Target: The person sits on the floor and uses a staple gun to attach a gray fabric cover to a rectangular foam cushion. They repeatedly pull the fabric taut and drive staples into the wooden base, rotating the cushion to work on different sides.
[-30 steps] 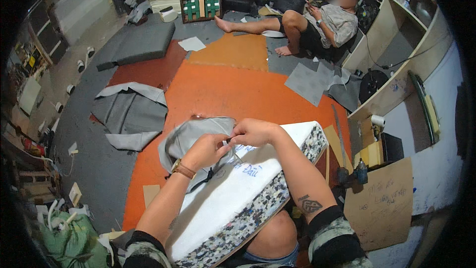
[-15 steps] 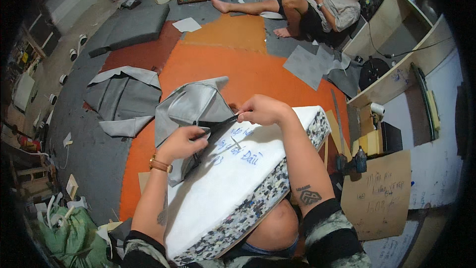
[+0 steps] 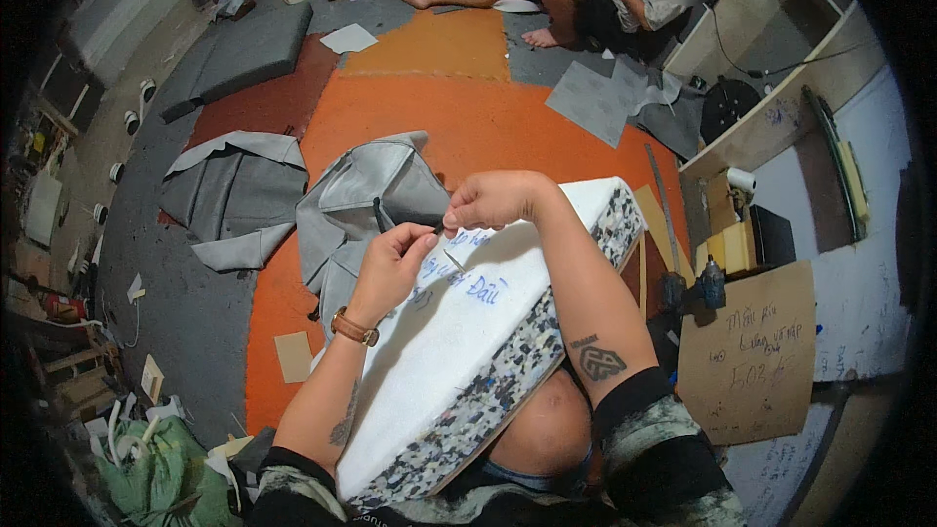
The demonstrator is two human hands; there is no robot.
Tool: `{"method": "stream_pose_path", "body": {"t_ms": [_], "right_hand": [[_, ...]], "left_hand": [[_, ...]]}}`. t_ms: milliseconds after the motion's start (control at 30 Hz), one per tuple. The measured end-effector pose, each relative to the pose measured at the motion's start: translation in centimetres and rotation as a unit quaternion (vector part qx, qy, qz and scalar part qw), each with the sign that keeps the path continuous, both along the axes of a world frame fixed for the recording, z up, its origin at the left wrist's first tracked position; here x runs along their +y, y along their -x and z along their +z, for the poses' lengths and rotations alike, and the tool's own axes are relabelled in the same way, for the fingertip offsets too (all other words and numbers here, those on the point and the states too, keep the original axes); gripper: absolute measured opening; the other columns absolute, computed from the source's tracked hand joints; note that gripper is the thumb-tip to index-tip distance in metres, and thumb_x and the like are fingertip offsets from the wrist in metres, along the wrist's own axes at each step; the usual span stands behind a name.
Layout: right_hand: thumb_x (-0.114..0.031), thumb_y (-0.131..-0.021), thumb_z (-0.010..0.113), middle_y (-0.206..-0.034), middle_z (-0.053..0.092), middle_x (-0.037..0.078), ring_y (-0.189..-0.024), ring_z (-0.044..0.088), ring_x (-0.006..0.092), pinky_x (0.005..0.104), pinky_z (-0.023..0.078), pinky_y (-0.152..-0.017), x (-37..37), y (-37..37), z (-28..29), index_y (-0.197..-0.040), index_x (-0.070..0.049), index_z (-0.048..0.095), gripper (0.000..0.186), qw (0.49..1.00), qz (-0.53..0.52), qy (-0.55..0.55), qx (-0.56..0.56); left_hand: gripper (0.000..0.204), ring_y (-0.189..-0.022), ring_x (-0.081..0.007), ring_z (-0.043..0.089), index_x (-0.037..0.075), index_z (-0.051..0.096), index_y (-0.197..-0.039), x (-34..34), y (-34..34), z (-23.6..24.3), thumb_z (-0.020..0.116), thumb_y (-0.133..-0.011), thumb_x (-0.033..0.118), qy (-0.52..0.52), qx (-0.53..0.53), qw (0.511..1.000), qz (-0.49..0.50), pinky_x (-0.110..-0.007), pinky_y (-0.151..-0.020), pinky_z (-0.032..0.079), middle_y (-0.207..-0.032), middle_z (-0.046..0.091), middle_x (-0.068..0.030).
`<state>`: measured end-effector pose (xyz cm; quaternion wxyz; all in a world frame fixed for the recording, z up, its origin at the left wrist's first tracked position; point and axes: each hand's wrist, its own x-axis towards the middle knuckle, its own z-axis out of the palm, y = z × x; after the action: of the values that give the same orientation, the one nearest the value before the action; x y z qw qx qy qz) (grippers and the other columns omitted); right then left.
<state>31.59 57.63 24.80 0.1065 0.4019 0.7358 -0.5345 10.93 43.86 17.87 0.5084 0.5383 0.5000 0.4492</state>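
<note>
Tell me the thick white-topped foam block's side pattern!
The head view best shows its side: black, white, grey speckles.

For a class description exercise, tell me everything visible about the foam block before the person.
The thick, foam-like block has a white top with blue handwriting and a side speckled black, white and grey. It slants away rightward beside a bare knee. The left hand and right hand are above it; contact is unclear.
</note>
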Motion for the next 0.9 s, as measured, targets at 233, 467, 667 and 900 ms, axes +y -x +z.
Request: {"method": "stream_pose_path", "body": {"t_ms": [233,467,667,900], "right_hand": [[-0.035,-0.098,0.076,-0.066,0.055,-0.006,-0.058,0.046,0.0097,0.0285,0.035,-0.053,-0.2,-0.9,-0.6,-0.098,-0.012,0.084,0.025,0.997,-0.05,0.008,-0.055],[-0.044,-0.089,0.083,-0.09,0.069,-0.001,-0.086,0.065,0.018,0.0389,0.053,-0.073,0.3,0.3,-1.8,-0.097,-0.022,0.086,0.024,0.988,-0.001,-0.018,-0.156],[-0.045,-0.092,0.08,-0.114,0.078,0.005,-0.096,0.071,0.0241,0.0428,0.058,-0.086,0.0,1.9,-2.6,-0.11,-0.023,0.086,0.03,0.973,0.067,-0.03,-0.22],[-0.045,-0.091,0.081,-0.125,0.077,0.011,-0.119,0.072,0.029,0.0454,0.057,-0.095,0.1,3.4,-3.6,-0.116,-0.018,0.083,0.037,0.957,0.123,-0.133,-0.228]], "left_hand": [[0.017,-0.07,-0.0008,0.048,-0.001,0.07,-0.108,-1.3,-2.4,-1.0,0.065,-0.107,0.016,0.008,-0.021,0.999,0.033,-0.022,-0.059,0.038,-0.079,0.058,0.0076],[0.019,-0.067,-0.0023,0.048,-0.001,0.067,-0.1,-3.1,-2.6,-2.0,0.064,-0.107,0.016,0.003,0.089,0.995,0.047,-0.024,-0.058,0.039,-0.075,0.058,0.007],[0.022,-0.068,-0.0035,0.051,0.0,0.066,-0.094,-3.8,-1.6,-2.9,0.064,-0.107,0.018,0.087,0.103,0.991,0.011,-0.025,-0.059,0.041,-0.073,0.062,0.0033],[0.025,-0.068,-0.0053,0.055,0.0,0.07,-0.09,-2.4,-0.9,-4.7,0.066,-0.105,0.02,0.016,0.161,0.986,0.044,-0.027,-0.061,0.044,-0.074,0.065,0.0023]]}}
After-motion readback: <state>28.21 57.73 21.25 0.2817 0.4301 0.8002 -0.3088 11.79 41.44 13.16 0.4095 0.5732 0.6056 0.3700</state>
